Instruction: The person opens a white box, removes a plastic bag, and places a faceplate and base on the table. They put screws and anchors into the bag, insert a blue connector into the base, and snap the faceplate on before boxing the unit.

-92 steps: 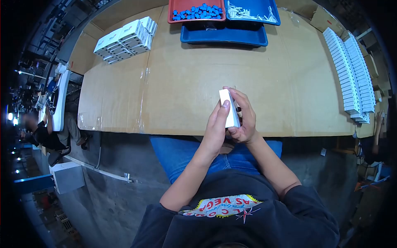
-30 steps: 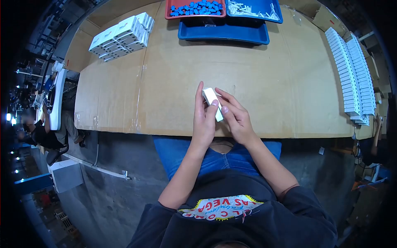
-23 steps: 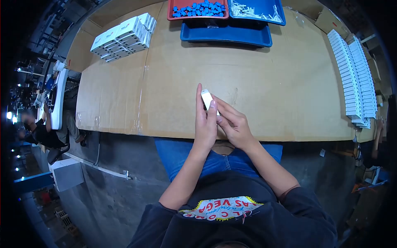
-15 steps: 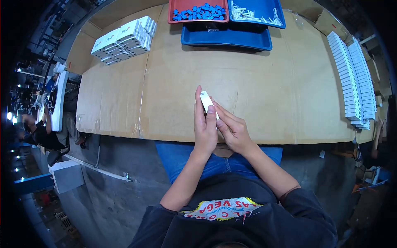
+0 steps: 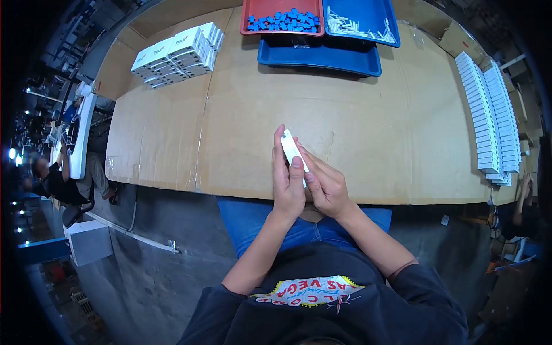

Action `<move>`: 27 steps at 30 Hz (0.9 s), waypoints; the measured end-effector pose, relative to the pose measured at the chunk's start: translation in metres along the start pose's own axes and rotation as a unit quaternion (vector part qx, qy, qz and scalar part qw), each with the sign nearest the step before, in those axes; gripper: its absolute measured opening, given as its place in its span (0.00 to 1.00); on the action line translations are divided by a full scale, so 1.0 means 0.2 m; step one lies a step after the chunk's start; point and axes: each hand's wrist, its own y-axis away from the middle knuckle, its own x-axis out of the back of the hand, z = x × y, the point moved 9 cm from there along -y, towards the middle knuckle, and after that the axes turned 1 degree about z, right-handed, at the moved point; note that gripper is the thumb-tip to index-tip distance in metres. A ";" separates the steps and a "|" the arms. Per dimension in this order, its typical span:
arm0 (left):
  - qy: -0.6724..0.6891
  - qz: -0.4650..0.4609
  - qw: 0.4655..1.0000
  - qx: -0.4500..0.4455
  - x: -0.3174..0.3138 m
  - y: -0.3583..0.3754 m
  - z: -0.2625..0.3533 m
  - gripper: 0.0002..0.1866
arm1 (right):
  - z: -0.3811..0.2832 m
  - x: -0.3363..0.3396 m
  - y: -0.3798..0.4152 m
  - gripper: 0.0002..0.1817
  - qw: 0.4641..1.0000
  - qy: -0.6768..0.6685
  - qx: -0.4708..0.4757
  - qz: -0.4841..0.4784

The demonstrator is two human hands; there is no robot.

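A slim white piece (image 5: pixel 291 150) is held between my two hands above the front part of the cardboard-covered table (image 5: pixel 241 132). My left hand (image 5: pixel 287 184) wraps its left side, with the thumb lying on top of the piece. From the right, my right hand (image 5: pixel 328 185) closes on the lower end, its thumb against the piece and its fingers behind it. Those fingers are partly hidden. A small grey spot shows near the piece's upper end.
Beyond my hands are a red tray (image 5: pixel 282 33) of blue parts, a blue tray (image 5: pixel 361 39) of white sticks and a lower blue tray (image 5: pixel 319 62). White boxes (image 5: pixel 172 54) stand back left, with long white rows (image 5: pixel 480 115) at right. A person (image 5: pixel 60 184) sits far left.
The view has shifted slightly. Both hands still hold the white piece, and my right thumb now lies closer against its lower end.
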 end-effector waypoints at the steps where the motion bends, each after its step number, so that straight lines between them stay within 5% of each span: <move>1: 0.003 0.002 1.000 -0.004 0.00 0.00 0.00 0.35 | -0.01 0.00 0.00 0.24 1.000 0.005 0.003 0.000; 27: 0.026 -0.001 1.000 -0.007 -0.03 0.05 0.04 0.39 | -0.07 0.02 0.04 0.22 0.997 0.055 0.045 0.029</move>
